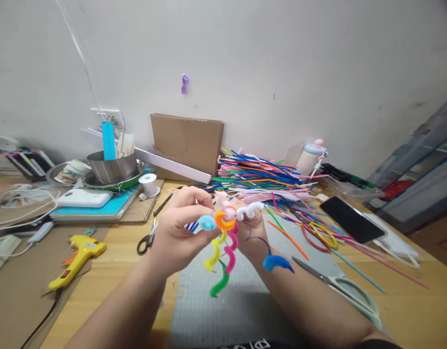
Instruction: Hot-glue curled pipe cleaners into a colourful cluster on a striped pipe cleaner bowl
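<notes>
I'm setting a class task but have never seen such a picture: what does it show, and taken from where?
No machine: these are a person's bare left hand and right hand, seen from a camera on their head, looking forward and down. Between them, the hands hold up coiled pipe cleaners; these hide some fingertips, so the exact grip is unclear. On the wooden table lie a grey cutting mat, a pile of pipe cleaners, a yellow glue gun, a smartphone and scissors.

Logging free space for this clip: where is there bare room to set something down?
The near mat, between the forearms; table between the glue gun and left forearm; table right of the pale scissors. Crowded: the back, with pot, cardboard and pipe cleaners; also around the phone.
</notes>
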Demonstrator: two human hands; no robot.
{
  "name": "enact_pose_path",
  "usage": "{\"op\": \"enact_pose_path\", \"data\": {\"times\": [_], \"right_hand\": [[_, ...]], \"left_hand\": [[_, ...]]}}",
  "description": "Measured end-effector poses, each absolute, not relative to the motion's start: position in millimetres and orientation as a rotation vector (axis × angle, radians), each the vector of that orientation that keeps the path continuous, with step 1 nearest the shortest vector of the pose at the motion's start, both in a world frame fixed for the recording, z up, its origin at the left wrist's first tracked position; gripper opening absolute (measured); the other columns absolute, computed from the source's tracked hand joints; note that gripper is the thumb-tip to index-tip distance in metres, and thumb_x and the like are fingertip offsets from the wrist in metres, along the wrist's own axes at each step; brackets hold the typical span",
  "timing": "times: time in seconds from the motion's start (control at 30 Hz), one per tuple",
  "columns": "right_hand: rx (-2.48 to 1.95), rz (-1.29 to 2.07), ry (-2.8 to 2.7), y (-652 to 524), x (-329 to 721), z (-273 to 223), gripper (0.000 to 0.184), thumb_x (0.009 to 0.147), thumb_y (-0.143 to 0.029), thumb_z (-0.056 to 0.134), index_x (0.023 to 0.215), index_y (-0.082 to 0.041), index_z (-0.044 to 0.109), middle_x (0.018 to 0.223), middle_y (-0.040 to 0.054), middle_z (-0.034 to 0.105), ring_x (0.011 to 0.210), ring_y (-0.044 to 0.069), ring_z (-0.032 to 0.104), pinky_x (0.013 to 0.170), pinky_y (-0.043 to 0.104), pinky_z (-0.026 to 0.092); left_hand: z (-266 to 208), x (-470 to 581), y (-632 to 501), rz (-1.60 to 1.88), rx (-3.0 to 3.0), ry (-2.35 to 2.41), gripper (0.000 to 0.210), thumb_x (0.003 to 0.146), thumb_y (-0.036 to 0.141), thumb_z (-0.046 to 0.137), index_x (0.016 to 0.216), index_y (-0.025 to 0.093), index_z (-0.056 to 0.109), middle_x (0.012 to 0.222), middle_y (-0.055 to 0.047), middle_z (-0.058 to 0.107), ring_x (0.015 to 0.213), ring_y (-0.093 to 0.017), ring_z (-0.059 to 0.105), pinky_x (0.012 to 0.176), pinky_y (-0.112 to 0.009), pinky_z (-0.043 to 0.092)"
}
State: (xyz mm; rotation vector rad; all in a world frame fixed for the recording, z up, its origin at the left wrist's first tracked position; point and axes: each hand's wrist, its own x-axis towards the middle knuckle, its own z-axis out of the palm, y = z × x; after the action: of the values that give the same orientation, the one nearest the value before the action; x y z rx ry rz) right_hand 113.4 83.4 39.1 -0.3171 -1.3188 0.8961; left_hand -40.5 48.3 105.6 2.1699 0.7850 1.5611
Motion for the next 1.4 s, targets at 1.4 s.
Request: {"op": "enact_pose_path", "data": {"times": [1.4], "right_hand": [[-0.669,0.208,-1.58,46.1,118.9,75.6,0.013,0.083,-0.011,0.061,0.086,-0.024,0.062,0.068,-0.0018,0.059,0.062,0.014,0.053,0.059,0.03,0.043]], "left_hand": [[88.7,-17.7,27.3,2.198,2.322,1.612,0.032,0.064,0.019,0.08,0.092,0.035,0.073,0.082,-0.005,0.056,0.084,-0.027,0.049,0.08,-0.042,0.033]]}}
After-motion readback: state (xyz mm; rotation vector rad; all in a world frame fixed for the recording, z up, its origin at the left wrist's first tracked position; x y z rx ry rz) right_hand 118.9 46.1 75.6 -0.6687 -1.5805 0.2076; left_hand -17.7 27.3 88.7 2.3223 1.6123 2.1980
